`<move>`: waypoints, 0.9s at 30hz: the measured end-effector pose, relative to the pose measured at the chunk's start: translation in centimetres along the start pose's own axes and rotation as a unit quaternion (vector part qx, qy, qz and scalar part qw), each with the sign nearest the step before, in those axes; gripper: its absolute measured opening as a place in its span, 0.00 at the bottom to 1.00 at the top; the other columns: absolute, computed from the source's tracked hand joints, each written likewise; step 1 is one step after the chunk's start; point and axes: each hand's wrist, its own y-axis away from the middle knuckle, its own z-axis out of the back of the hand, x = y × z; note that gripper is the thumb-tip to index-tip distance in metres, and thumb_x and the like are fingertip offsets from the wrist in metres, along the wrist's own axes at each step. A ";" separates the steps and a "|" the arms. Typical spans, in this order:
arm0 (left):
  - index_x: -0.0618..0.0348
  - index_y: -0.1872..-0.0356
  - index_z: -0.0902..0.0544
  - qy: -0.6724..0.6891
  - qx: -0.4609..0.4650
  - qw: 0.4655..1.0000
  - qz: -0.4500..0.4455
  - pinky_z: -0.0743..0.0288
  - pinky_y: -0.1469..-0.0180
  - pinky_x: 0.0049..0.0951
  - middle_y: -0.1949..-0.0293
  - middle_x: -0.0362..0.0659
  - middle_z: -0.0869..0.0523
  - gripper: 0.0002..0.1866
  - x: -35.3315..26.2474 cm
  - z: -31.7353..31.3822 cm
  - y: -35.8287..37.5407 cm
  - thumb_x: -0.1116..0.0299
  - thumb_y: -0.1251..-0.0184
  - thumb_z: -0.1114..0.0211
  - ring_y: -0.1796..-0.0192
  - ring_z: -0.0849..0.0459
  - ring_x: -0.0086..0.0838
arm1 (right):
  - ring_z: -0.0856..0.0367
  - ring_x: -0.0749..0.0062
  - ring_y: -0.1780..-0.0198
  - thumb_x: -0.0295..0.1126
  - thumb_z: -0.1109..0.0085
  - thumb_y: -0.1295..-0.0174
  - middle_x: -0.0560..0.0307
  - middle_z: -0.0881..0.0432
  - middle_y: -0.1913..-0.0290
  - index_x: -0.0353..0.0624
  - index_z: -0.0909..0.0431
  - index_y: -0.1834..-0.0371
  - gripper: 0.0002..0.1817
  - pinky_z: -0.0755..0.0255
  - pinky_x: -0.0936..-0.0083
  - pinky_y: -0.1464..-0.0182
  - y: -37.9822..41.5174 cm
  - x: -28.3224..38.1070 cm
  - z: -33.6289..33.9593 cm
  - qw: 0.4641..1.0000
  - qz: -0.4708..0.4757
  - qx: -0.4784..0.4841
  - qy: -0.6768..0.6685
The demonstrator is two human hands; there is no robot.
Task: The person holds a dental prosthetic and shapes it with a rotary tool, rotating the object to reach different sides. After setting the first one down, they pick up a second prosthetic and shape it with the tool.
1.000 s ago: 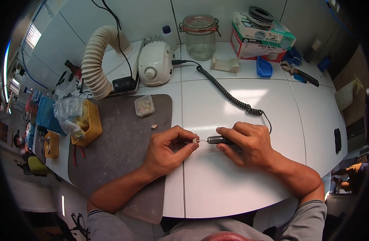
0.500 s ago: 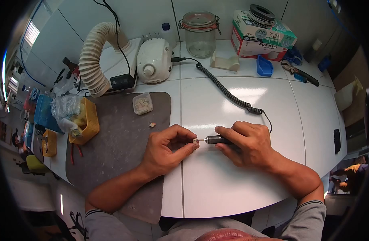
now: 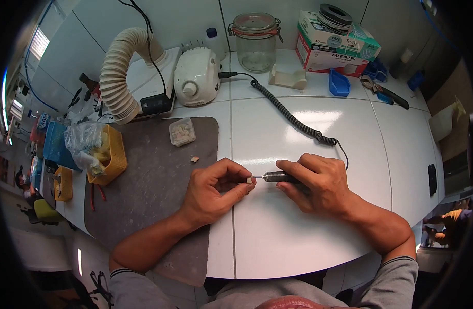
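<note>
Between the thumb and fingers of my left hand (image 3: 213, 188) is a small pale piece (image 3: 251, 180), too small to name exactly. My right hand (image 3: 321, 183) grips a dark rotary handpiece (image 3: 277, 177) like a pen. Its thin metal bit points left and meets the pale piece, or sits just at it. From behind my right hand a coiled black cord (image 3: 288, 116) runs to the white control unit (image 3: 197, 77) at the back. On the grey mat beyond my left hand lie a small chip (image 3: 195, 159) and a clear tub of pale pieces (image 3: 182, 132).
A ribbed hose (image 3: 118, 77) arches at the back left, near a yellow basket (image 3: 110, 159) with plastic bags. Red-handled pliers (image 3: 95, 195) lie beside it. A glass jar (image 3: 254, 46), mask boxes (image 3: 331, 49), a blue tray (image 3: 339, 82) and a cutter-like tool (image 3: 386, 93) stand along the back.
Both hands keep almost the same place and grip. The pale piece and the bit have shifted very slightly against each other.
</note>
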 end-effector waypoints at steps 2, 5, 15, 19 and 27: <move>0.69 0.43 0.15 -0.005 0.015 1.000 0.016 0.08 0.36 0.30 0.48 0.52 0.04 0.10 0.0 0.3 0.0 0.82 0.20 0.27 0.40 0.04 0.33 | 0.19 0.71 0.75 0.43 0.19 0.32 0.63 0.20 0.71 0.47 0.08 0.43 0.19 0.30 0.68 0.76 0.0 0.0 0.0 1.000 -0.007 -0.001 -0.004; 0.69 0.42 0.16 0.027 0.013 0.999 0.025 0.08 0.37 0.30 0.46 0.53 0.05 0.10 -0.2 0.4 -0.1 0.82 0.18 0.29 0.39 0.05 0.32 | 0.20 0.71 0.76 0.43 0.19 0.32 0.63 0.21 0.71 0.47 0.08 0.43 0.19 0.30 0.68 0.76 0.0 -0.1 -0.1 1.000 -0.010 -0.006 -0.012; 0.69 0.43 0.14 0.098 -0.028 0.995 0.009 0.10 0.38 0.27 0.48 0.47 0.06 0.10 -0.1 -0.1 -0.1 0.81 0.19 0.28 0.44 0.05 0.26 | 0.20 0.71 0.76 0.43 0.19 0.32 0.62 0.21 0.72 0.46 0.07 0.44 0.19 0.31 0.68 0.76 0.2 -0.3 -0.2 1.000 -0.007 -0.014 -0.018; 0.69 0.43 0.14 0.064 -0.013 0.998 0.024 0.11 0.39 0.26 0.49 0.46 0.05 0.10 -0.1 0.2 0.0 0.80 0.20 0.26 0.45 0.06 0.25 | 0.20 0.70 0.76 0.43 0.19 0.32 0.62 0.20 0.71 0.46 0.07 0.44 0.19 0.31 0.68 0.76 0.2 -0.3 -0.1 1.000 -0.008 -0.011 -0.015; 0.70 0.42 0.12 0.033 -0.018 0.999 0.017 0.10 0.38 0.26 0.50 0.46 0.05 0.11 0.0 0.0 -0.1 0.80 0.21 0.25 0.45 0.05 0.26 | 0.19 0.70 0.75 0.44 0.19 0.32 0.62 0.21 0.71 0.47 0.08 0.44 0.19 0.30 0.67 0.76 0.1 -0.1 -0.2 1.000 -0.009 -0.007 -0.008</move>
